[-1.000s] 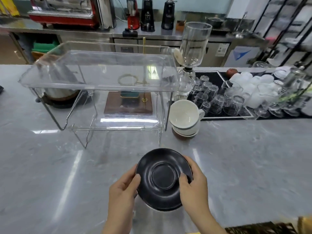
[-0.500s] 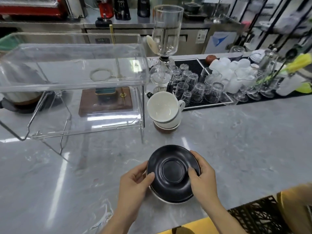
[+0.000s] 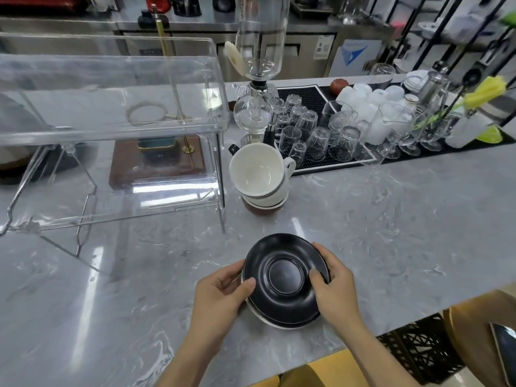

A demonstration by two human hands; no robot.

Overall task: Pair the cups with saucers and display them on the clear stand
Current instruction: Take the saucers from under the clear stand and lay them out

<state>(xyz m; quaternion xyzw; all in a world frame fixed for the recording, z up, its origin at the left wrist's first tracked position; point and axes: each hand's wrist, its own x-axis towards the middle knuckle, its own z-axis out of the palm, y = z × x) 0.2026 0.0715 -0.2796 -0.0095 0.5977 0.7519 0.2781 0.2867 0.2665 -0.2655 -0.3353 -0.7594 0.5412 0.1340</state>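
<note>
A stack of saucers [image 3: 284,277], black on top with a white rim showing below, is at the near middle of the marble counter. My left hand [image 3: 220,297] grips its left edge with the thumb on the rim. My right hand [image 3: 332,286] grips the right edge, thumb on the top saucer. Stacked cups [image 3: 258,174], white on top with a brown base, stand behind the saucers. The clear two-tier stand [image 3: 111,129] fills the left half of the counter, both tiers bare.
A glass siphon brewer [image 3: 258,88] stands just behind the cups. A black mat [image 3: 307,96] with several upturned glasses runs along the right back. A wooden base with a brass pole [image 3: 156,163] sits behind the stand. Black crate [image 3: 418,350] below the counter edge.
The view has shifted so the stand sits further left. Both hands stay on the saucer stack; a white saucer rim now shows beneath the black one.
</note>
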